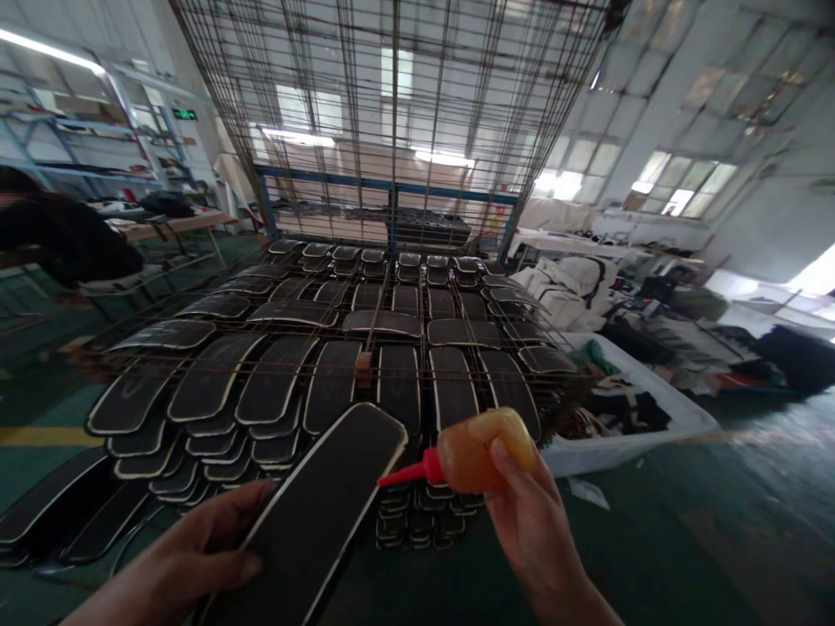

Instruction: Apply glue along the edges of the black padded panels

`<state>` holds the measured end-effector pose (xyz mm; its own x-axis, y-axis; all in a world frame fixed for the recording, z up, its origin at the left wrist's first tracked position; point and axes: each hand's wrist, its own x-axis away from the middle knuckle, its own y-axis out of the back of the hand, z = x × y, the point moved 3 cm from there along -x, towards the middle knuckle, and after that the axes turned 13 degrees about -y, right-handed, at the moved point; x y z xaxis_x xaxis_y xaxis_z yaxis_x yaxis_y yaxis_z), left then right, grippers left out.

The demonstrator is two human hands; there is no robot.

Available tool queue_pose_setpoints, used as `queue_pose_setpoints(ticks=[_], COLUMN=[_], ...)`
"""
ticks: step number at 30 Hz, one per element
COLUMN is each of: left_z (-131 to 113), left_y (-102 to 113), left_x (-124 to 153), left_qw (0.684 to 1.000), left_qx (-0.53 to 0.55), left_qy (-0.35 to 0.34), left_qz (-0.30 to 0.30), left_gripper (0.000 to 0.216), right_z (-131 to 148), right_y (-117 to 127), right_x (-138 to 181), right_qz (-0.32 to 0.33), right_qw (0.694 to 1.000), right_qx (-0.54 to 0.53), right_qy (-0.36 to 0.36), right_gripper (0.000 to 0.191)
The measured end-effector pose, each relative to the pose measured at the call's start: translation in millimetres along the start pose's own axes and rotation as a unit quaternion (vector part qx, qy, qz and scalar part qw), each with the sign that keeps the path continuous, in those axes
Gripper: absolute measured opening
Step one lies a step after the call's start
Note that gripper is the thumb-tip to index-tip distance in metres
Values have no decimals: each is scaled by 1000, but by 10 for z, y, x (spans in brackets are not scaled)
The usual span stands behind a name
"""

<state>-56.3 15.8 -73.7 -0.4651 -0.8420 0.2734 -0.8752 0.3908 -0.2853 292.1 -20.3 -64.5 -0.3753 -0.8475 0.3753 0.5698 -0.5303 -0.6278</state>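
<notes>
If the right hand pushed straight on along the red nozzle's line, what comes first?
Most likely the dark panel in the left hand: the red nozzle of the bottle in the right hand points at the panel's edge, though whether they touch is unclear.

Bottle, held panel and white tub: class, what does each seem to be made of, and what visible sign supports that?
Bottle: probably smooth, translucent plastic, since amber shows through; its red nozzle looks like opaque plastic.
Held panel: dark, matt, perhaps fabric or foam; its texture is too unclear to settle.
White tub: likely rigid plastic, given its even colour and smooth wall.
</notes>
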Motion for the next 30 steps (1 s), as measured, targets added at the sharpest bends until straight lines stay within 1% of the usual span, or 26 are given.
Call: queue_pose_setpoints(ticks=[3, 4, 8, 13, 18, 21, 23, 27, 30], left_z=[-94, -123, -201, -209, -234, -284, -340, -455, -493], left_y=[-149, -195, -321, -363, -385, -437, -497, -611, -635], left_x=[5, 10, 42, 57, 31, 25, 25, 14, 5], left_qw=[999, 999, 999, 998, 999, 998, 997, 993, 990], left_qx=[19, 22, 30, 43, 44, 50, 60, 77, 74], left_qy=[-7, -5, 0, -5, -10, -11, -22, -42, -43], left_qz=[28, 27, -25, -37, -26, -43, -52, -75, -108], left_gripper=[51, 51, 50, 51, 55, 55, 53, 49, 54], right_z=[-34, -44, -73, -105, -122, -101, -80, -61, -66], right_y=[17, 21, 20, 13, 76, 43, -7, -85, -93], right_x=[45, 59, 119, 188, 218, 289, 361, 503, 577], right_qz=[9, 16, 51, 135, 190, 231, 234, 190, 193], right_qw=[1000, 999, 997, 985, 973, 964, 963, 974, 971], right_qx=[24, 30, 57, 108, 128, 134, 133, 124, 138], right_qy=[9, 11, 17, 20, 6, -8, -9, -6, 4], right_gripper=[60, 58, 53, 51, 52, 50, 52, 62, 67])
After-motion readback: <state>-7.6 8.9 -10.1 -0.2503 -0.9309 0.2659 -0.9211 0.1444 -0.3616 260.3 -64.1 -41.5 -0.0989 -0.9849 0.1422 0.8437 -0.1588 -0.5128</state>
